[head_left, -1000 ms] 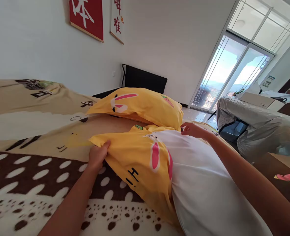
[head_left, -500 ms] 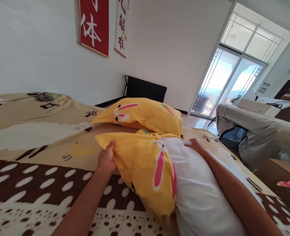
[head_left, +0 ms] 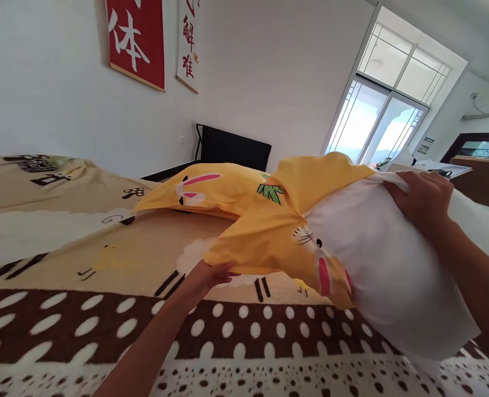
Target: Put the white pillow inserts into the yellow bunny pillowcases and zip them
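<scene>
A white pillow (head_left: 387, 264) hangs lifted above the bed, its far end inside a yellow pillowcase (head_left: 275, 234) printed with rabbits and carrots. My left hand (head_left: 209, 275) grips the pillowcase's loose near corner from below. My right hand (head_left: 424, 201) holds the top edge of the white pillow at the right. A second pillow in a matching yellow case (head_left: 209, 190) lies flat on the bed behind.
The bed wears a beige and brown blanket (head_left: 104, 314) with white dots. A black chair back (head_left: 234, 149) stands against the wall. Red and white wall hangings (head_left: 137, 38) are at the upper left. A glass balcony door (head_left: 372, 129) and a wooden desk (head_left: 480, 179) are at right.
The white pillow and its yellow case have been lifted off the bed and swung right. My right hand moved up to the pillow's top edge; my left hand shifted right under the case's corner.
</scene>
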Demonstrator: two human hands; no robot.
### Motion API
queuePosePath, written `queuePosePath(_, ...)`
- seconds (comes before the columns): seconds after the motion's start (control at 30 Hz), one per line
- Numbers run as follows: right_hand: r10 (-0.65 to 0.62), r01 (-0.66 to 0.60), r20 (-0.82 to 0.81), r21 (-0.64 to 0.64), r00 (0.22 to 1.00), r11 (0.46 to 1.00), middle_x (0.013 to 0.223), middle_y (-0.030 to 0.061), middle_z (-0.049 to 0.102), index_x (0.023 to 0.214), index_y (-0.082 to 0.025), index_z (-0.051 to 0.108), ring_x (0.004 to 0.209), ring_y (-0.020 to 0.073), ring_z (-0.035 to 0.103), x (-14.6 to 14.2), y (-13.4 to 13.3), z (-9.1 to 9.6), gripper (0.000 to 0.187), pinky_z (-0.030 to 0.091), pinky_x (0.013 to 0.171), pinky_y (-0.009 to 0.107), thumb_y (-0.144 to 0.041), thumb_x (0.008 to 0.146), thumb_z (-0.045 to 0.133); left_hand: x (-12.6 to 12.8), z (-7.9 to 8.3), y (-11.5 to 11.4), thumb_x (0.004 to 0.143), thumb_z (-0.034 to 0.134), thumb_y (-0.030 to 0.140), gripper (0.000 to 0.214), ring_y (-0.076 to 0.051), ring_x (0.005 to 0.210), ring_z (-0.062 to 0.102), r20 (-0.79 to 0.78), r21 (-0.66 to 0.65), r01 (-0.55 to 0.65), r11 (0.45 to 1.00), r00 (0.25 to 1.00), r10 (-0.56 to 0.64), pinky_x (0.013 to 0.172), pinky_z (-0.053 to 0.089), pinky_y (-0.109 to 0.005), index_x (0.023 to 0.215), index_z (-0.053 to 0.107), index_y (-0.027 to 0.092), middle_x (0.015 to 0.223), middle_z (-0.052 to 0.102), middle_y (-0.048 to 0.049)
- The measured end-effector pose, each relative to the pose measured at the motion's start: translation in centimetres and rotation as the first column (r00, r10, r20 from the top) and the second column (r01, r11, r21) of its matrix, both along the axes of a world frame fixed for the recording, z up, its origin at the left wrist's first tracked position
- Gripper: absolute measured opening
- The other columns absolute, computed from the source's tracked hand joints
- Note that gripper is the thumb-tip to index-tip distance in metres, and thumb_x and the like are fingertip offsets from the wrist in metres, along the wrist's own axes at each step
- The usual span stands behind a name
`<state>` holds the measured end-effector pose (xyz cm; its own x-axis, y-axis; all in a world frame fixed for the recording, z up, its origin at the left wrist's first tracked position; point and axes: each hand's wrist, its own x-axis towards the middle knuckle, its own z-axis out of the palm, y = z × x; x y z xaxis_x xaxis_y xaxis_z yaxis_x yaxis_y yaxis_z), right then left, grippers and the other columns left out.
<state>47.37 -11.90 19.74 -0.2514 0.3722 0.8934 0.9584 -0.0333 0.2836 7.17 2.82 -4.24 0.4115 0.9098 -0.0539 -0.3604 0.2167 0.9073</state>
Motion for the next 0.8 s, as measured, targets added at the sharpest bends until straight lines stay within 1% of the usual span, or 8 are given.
queuePosePath(0.07,-0.114,0.095,0.154,0.126,0.981,0.987,0.059,0.0048,0.054,0.086,-0.024,0.067,0.066,0.0214,0.053,0.8,-1.6,-0.9,0.024,0.035,0.069,0.036,-0.042,0.088,0.052,-0.4,-1.9,1.5,0.062,0.075,0.025,0.048,-0.026,0.099,0.065,-0.144,0.056,0.086,0.995,0.987,-0.077,0.072,0.055,-0.029,0.108,0.062,0.016,0.116,0.065,-0.0151)
queuePosePath(0.17,-0.154,0.092,0.255,0.239,0.955,0.967,0.057,0.005,0.053,0.09,-0.02,0.068,0.065,0.0195,0.053,3.1,-3.4,-5.3,0.021,0.034,0.067,0.035,-0.034,0.087,0.052,-1.0,-2.7,3.0,0.063,0.065,0.03,0.055,-0.029,0.12,0.054,-0.203,0.169,-0.106,0.98,0.969,0.14,0.092,0.048,-0.038,0.115,0.056,0.016,0.129,0.056,-0.0183)
queuePosePath(0.23,-0.104,0.051,0.259,0.203,0.96,0.978,0.059,0.0054,0.056,0.091,-0.019,0.068,0.062,0.0185,0.052,4.4,-4.2,-9.3,0.019,0.035,0.066,0.034,-0.033,0.083,0.058,-1.0,-2.2,3.1,0.064,0.06,0.033,0.057,-0.029,0.13,0.044,-0.182,0.271,-0.197,0.942,0.951,0.251,0.102,0.04,-0.04,0.118,0.054,0.017,0.134,0.052,-0.0171)
queuePosePath(0.33,0.018,-0.038,0.293,0.065,0.956,0.997,0.066,0.0054,0.06,0.102,-0.017,0.064,0.062,0.0186,0.052,4.8,-5.2,-14.5,0.027,0.037,0.065,0.034,-0.032,0.08,0.059,-0.2,-1.0,2.1,0.07,0.06,0.041,0.06,-0.027,0.135,0.035,-0.17,0.398,-0.112,0.911,0.966,0.193,0.107,0.035,-0.041,0.125,0.049,0.022,0.137,0.05,-0.0141)
queuePosePath(0.47,0.143,-0.152,0.206,0.025,0.968,0.988,0.076,0.0087,0.062,0.114,-0.015,0.059,0.067,0.0219,0.054,3.4,-6.3,-16.8,0.039,0.037,0.068,0.038,-0.035,0.084,0.046,1.6,0.6,0.5,0.072,0.062,0.045,0.078,-0.028,0.138,0.03,-0.187,0.517,0.008,0.856,0.977,0.104,0.109,0.029,-0.045,0.141,0.029,0.025,0.146,0.038,-0.0143)
queuePosePath(0.6,0.251,-0.247,0.059,-0.07,0.966,0.967,0.091,0.0115,0.061,0.121,-0.015,0.056,0.08,0.0259,0.056,2.7,-7.2,-16.0,0.044,0.038,0.075,0.042,-0.035,0.086,0.039,3.2,5.1,-0.9,0.073,0.061,0.052,0.084,-0.029,0.138,0.028,-0.136,0.721,-0.019,0.693,0.976,0.168,0.11,0.027,-0.045,0.144,0.024,0.029,0.152,0.029,-0.0101)
queuePosePath(0.73,0.288,-0.291,-0.054,-0.082,0.956,0.953,0.093,0.0097,0.062,0.116,-0.018,0.058,0.084,0.025,0.056,2.3,-7.4,-15.3,0.035,0.039,0.078,0.042,-0.025,0.085,0.042,5.0,11.6,-3.9,0.072,0.061,0.057,0.06,-0.033,0.132,0.037,-0.268,0.915,0.079,0.396,0.851,0.451,0.111,0.022,-0.049,0.121,0.055,0.022,0.137,0.049,-0.0106)
queuePosePath(0.8,0.251,-0.257,-0.073,-0.097,0.965,0.961,0.093,0.0083,0.062,0.114,-0.02,0.058,0.085,0.0243,0.056,1.8,-7.3,-15.0,0.032,0.039,0.078,0.041,-0.023,0.083,0.05,6.4,14.2,-5.8,0.076,0.055,0.057,0.052,-0.033,0.125,0.045,-0.332,0.929,0.178,0.323,0.785,0.523,0.109,0.026,-0.048,0.113,0.061,0.021,0.127,0.059,-0.0103)
